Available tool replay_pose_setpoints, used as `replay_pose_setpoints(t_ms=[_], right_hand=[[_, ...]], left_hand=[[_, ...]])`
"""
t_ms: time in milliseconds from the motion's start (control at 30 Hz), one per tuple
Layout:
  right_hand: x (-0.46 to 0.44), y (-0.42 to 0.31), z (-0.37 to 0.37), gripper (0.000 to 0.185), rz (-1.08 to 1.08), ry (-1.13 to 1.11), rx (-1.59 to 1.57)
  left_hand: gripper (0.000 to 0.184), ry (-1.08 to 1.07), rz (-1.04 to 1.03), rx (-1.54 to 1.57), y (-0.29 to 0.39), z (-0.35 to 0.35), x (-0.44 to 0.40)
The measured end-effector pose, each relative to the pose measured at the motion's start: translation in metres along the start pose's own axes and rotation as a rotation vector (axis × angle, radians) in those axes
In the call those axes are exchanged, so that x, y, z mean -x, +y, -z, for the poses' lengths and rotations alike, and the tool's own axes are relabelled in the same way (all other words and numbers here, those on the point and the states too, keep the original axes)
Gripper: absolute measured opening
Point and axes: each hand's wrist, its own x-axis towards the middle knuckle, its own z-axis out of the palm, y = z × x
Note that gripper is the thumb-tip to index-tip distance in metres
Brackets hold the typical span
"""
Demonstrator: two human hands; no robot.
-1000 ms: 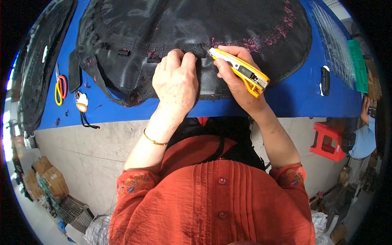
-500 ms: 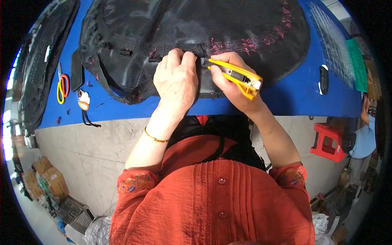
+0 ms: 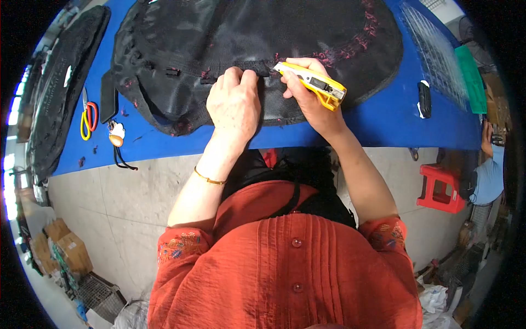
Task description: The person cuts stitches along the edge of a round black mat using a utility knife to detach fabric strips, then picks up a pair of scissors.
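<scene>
background: pale concrete floor [image 3: 131, 208], cardboard boxes [image 3: 71, 247] at lower left, a red stool [image 3: 440, 189] at right, and a blue sleeve [image 3: 489, 183] of another person at the far right edge.
work surface: bright blue table [image 3: 383, 131] across the upper part of the view.
black mesh piece [image 3: 241, 38]: lies flat on the middle of the table, its top cut off by the view; large, rounded and fine-woven, with a faint sheen and soft creases.
pink threads [image 3: 356, 46]: short, frayed tufts in a curve down the right side of the mesh, with smaller tufts near the hands and at lower left.
dark strip [image 3: 266, 71]: raised and rough-edged, running crosswise on the mesh under the left fingers.
strap [image 3: 145, 109]: a narrow black band bowing out from the mesh at lower left.
left hand [image 3: 233, 104]: back upward, fingers curled onto the strip and gripping it; fingertips hidden.
right hand [image 3: 309, 98]: closed around a yellow cutter [image 3: 318, 82], its nose pointing left at the strip's right end; whether the blade touches cannot be told.
left of the mesh: red-and-yellow-handled scissors [image 3: 89, 118] beside a flat black case [image 3: 108, 97].
right of the mesh: a small black object [image 3: 424, 100] with white ends.
</scene>
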Motion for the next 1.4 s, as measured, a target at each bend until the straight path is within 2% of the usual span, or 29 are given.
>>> replay_pose_setpoints(t_ms=[167,333,600,700,933,1100,1400], right_hand=[[0.0,0.0,0.0,0.021,-0.014,0.047,-0.008],[0.003,-0.007,0.002,0.02,-0.083,-0.082,0.017],[-0.001,0.0,0.001,0.025,0.007,0.017,0.065],[-0.002,0.001,0.003,0.027,-0.098,0.012,-0.053],[0.0,-0.012,0.007,0.029,-0.265,-0.027,-0.05],[-0.002,-0.014,0.007,0.029,-0.29,-0.042,-0.041],[-0.003,-0.014,0.005,0.03,-0.311,-0.042,-0.077]], left_hand=[[0.006,-0.018,0.01,-0.011,-0.002,0.001,0.001],[0.009,-0.028,0.003,-0.026,-0.003,0.001,0.001],[0.006,-0.026,-0.007,0.002,0.001,0.006,-0.001],[0.008,-0.038,-0.001,0.017,0.001,0.007,0.0],[0.015,-0.057,0.004,0.019,0.0,0.007,0.001],[0.02,-0.081,0.003,0.019,0.001,0.009,0.001],[0.02,-0.093,0.011,0.004,-0.001,0.008,0.002]])
